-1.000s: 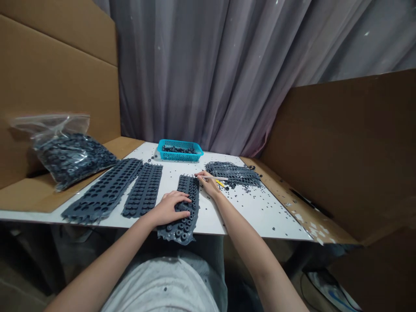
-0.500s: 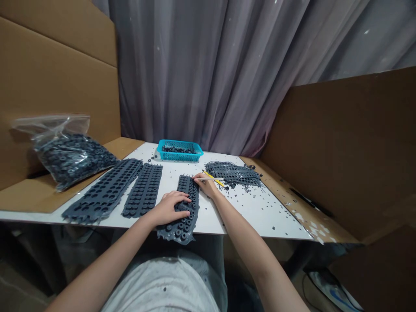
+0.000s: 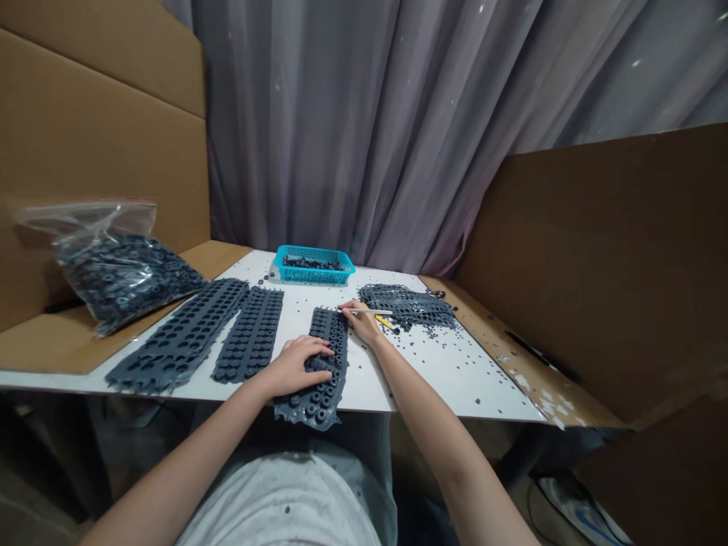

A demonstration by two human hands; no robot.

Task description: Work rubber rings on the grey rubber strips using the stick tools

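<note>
Pressure from the left hand (image 3: 299,365), open and spread over the dark sheet (image 3: 330,326), should stay firm and even, since the sheet's near end overhangs the edge of the table (image 3: 444,379); the right hand (image 3: 360,323) pinches a white stick (image 3: 375,312) at the sheet's far right corner, where small, controlled pushes, with the left fingers well clear of the tip, would likely serve best; the stick's tip is too small and too covered by fingertips to tell whether it sits in a hole; the left palm hides some of the rings; just beyond the stick, a yellow tool (image 3: 384,322) is partly covered; farther out, the pile (image 3: 409,303) overlaps too much to count, and the basket (image 3: 312,277) wall hides the depth of its contents.
</note>
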